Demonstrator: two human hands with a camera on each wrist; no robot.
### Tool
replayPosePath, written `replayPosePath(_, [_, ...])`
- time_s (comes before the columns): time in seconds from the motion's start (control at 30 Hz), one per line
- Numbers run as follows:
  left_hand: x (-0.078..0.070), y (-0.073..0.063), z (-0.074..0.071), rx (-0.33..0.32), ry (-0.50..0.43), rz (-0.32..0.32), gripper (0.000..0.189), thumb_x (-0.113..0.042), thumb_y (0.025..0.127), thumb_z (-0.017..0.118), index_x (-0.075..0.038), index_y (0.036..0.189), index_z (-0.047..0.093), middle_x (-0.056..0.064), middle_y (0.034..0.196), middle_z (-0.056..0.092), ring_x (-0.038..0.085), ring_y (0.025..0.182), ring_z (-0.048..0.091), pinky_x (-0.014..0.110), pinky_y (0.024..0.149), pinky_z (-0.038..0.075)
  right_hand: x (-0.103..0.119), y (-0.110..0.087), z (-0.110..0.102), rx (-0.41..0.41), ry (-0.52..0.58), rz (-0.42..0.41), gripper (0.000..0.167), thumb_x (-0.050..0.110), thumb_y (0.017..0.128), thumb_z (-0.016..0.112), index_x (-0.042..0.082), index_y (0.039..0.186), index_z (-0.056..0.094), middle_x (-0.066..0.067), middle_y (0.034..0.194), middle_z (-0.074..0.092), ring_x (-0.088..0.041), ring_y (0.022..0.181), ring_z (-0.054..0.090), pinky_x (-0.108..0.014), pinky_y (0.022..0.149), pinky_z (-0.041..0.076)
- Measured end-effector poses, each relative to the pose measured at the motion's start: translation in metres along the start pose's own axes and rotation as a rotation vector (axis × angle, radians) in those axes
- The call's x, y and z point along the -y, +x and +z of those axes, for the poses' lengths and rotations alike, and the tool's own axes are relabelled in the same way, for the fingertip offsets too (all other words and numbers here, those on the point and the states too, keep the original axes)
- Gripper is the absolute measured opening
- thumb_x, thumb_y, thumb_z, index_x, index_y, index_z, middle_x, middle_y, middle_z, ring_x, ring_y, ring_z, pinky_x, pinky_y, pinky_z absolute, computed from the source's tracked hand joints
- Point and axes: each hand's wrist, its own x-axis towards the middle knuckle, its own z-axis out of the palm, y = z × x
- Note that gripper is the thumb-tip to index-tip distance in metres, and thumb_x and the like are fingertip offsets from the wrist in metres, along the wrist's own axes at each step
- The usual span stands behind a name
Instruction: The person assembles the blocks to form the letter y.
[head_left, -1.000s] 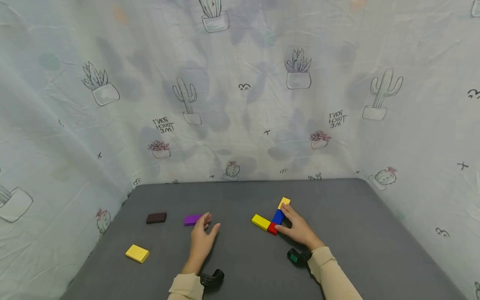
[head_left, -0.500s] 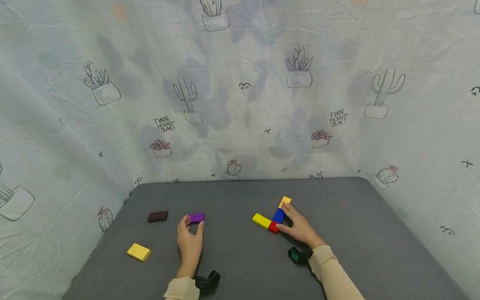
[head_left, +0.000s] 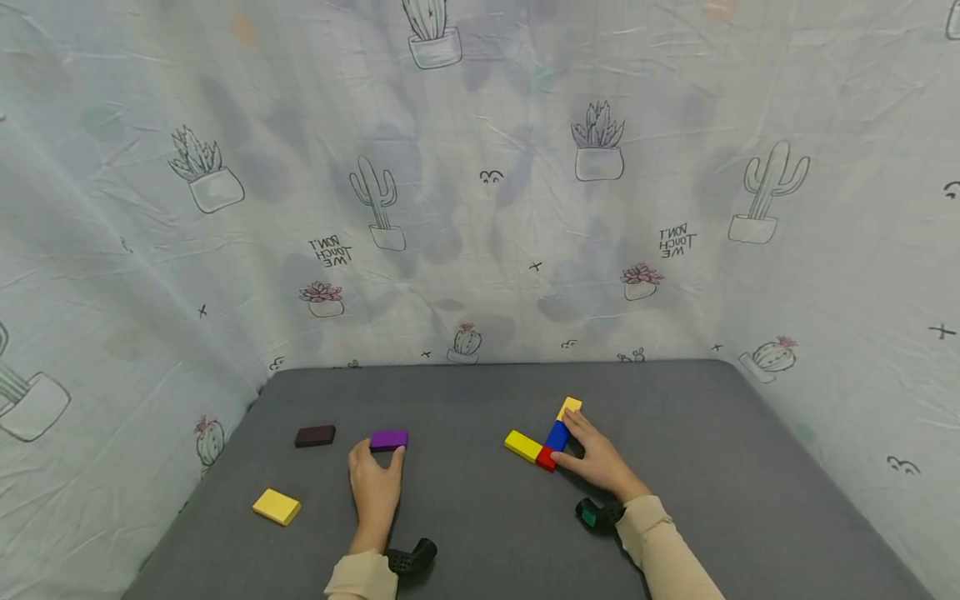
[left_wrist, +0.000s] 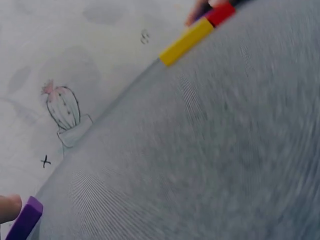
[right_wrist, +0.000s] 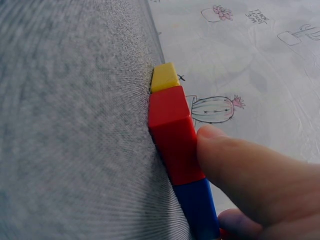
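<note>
My left hand [head_left: 375, 492] has its thumb and fingers at the two ends of a purple block [head_left: 389, 440] lying on the grey table. In the left wrist view a fingertip [left_wrist: 10, 207] is against that block. My right hand [head_left: 600, 458] rests on a joined row of blocks: its thumb [right_wrist: 235, 160] touches the red block [right_wrist: 172, 145], and its fingers reach along the blue block [head_left: 557, 435] to the yellow block [head_left: 572, 405] at the far end. A second yellow block [head_left: 522, 446] extends leftward from the red one, forming a bent shape.
A dark brown block [head_left: 315, 436] lies left of the purple one. Nearer the front left is a light yellow block [head_left: 277, 506]. A printed curtain [head_left: 480, 208] with cactus drawings stands behind and beside the grey table [head_left: 480, 517].
My left hand has moved left, from over the purple block's right part to around its ends. The right hand and its blocks have stayed in place.
</note>
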Motion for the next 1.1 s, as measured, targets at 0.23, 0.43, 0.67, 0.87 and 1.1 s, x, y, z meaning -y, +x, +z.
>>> replayPosePath(0.23, [-0.0018, 0.0035, 0.0047, 0.032, 0.071, -0.003, 0.067, -0.020, 0.086, 0.071, 0.020, 0.130, 0.040, 0.035, 0.130, 0.039, 0.049, 0.122, 0.040, 0.057, 0.103, 0.034, -0.0011, 0.0000, 0.0002, 0.015, -0.010, 0.021, 0.080, 0.044, 0.087, 0.065, 0.000, 0.146, 0.033, -0.016, 0.155, 0.025, -0.037, 0.143, 0.019, -0.059, 0.111, 0.024])
replayPosePath(0.43, [-0.0024, 0.0060, 0.0073, 0.069, 0.098, -0.021, 0.073, -0.022, 0.086, 0.070, 0.019, 0.134, 0.034, 0.034, 0.135, 0.034, 0.049, 0.126, 0.035, 0.058, 0.104, 0.033, -0.0029, 0.0000, 0.0016, 0.009, -0.016, 0.020, 0.080, 0.045, 0.087, 0.065, 0.000, 0.145, 0.034, -0.015, 0.155, 0.026, -0.037, 0.143, 0.019, -0.058, 0.111, 0.025])
replayPosePath(0.67, [-0.0006, 0.0081, 0.0085, 0.059, 0.126, -0.001, 0.071, -0.019, 0.086, 0.070, 0.020, 0.133, 0.035, 0.036, 0.133, 0.035, 0.051, 0.123, 0.037, 0.059, 0.104, 0.033, -0.0009, -0.0001, 0.0018, 0.014, -0.007, 0.016, 0.080, 0.045, 0.087, 0.065, 0.000, 0.145, 0.034, -0.015, 0.155, 0.026, -0.037, 0.143, 0.019, -0.058, 0.111, 0.024])
replayPosePath(0.87, [-0.0002, 0.0091, 0.0078, 0.030, 0.091, 0.006, 0.066, -0.017, 0.085, 0.070, 0.020, 0.130, 0.038, 0.034, 0.131, 0.037, 0.050, 0.122, 0.039, 0.058, 0.103, 0.035, -0.0005, 0.0010, 0.0011, 0.010, -0.017, 0.025, 0.080, 0.046, 0.087, 0.064, 0.001, 0.146, 0.034, -0.015, 0.155, 0.026, -0.037, 0.143, 0.020, -0.059, 0.111, 0.025])
replayPosePath(1.1, [-0.0002, 0.0073, 0.0012, 0.010, -0.013, -0.006, 0.065, -0.014, 0.083, 0.072, 0.018, 0.129, 0.039, 0.034, 0.130, 0.040, 0.047, 0.123, 0.039, 0.056, 0.105, 0.033, 0.0012, -0.0008, 0.0005, 0.014, -0.009, 0.029, 0.080, 0.044, 0.087, 0.065, 0.001, 0.146, 0.033, -0.015, 0.155, 0.025, -0.037, 0.143, 0.019, -0.058, 0.111, 0.024])
